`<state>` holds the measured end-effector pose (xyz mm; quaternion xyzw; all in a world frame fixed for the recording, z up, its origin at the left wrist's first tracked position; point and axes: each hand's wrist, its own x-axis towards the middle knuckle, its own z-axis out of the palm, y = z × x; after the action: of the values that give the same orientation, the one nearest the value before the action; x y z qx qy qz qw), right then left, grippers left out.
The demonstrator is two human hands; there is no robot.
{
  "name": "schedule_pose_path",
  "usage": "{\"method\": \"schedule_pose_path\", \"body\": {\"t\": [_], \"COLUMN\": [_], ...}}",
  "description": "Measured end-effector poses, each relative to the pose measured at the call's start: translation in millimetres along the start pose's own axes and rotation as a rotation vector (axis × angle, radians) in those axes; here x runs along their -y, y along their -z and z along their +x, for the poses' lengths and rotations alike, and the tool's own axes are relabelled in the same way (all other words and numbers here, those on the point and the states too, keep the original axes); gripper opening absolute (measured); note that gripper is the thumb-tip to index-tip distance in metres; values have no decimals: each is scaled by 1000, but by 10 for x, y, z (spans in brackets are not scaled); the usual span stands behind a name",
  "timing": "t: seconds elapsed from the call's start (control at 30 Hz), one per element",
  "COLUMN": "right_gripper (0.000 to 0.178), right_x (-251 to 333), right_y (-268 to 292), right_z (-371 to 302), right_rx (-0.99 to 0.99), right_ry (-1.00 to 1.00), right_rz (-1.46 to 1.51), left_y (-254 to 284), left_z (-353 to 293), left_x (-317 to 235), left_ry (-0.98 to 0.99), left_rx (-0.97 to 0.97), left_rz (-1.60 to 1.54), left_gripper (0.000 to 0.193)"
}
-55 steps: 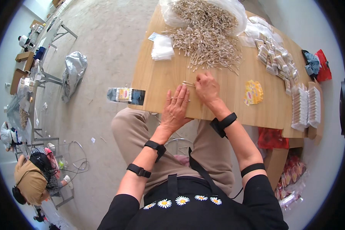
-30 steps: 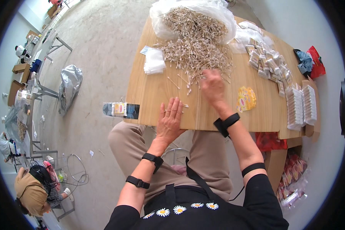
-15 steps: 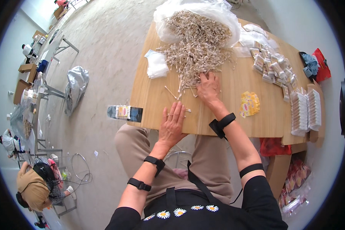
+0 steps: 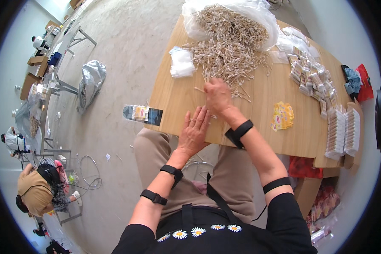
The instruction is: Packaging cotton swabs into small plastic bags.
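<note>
While the left hand [image 4: 194, 129] lies flat and open on the counter [image 4: 258, 127] near its front edge, fingers spread and holding nothing, my right hand [image 4: 218, 95] sits palm-down further out, fingers curled into the near fringe of the pile of thin wooden sticks [image 4: 230, 46]. I can't tell whether it's pinching any sticks; the fingertips are hidden. The pile lies straight ahead of the right hand and spills out of a clear plastic bag [image 4: 258, 12] at the far edge; stray sticks near the fingers mostly point toward me, long axis running near to far. The right hand is clearly the nearer one, touching the fringe, while the left stays apart from it. A white packet stack [image 4: 182, 63] sits left of the pile, yellow labels [image 4: 282, 116] to the right, and rows of filled small packets [image 4: 343, 131] along the right side.
</note>
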<state>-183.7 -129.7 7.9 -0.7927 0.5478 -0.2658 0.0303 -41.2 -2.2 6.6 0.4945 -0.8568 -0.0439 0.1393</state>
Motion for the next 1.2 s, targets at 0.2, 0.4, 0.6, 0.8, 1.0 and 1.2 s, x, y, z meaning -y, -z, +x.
{"method": "schedule_pose_path", "body": {"t": [0.2, 0.4, 0.6, 0.8, 1.0, 1.2], "right_gripper": [6, 9, 13, 10, 9, 7], "right_x": [-592, -307, -194, 110, -81, 71], "right_y": [308, 310, 395, 186, 205, 423], "right_z": [-100, -286, -285, -299, -336, -458], "right_rx": [26, 75, -12, 142, 202, 72], "right_ry": [-38, 46, -130, -302, -205, -266], "right_rz": [25, 62, 121, 81, 146, -5], "left_y": [-19, -86, -63, -56, -107, -58], "left_z": [-26, -33, -41, -23, -30, -73], "left_x": [15, 35, 46, 18, 39, 74], "left_ry": [17, 10, 7, -10, -10, 3], "left_rx": [-26, -64, -68, -55, -104, -84], "left_rz": [0, -5, -5, 0, 0, -6], "left_gripper": [103, 102, 105, 106, 105, 106]}}
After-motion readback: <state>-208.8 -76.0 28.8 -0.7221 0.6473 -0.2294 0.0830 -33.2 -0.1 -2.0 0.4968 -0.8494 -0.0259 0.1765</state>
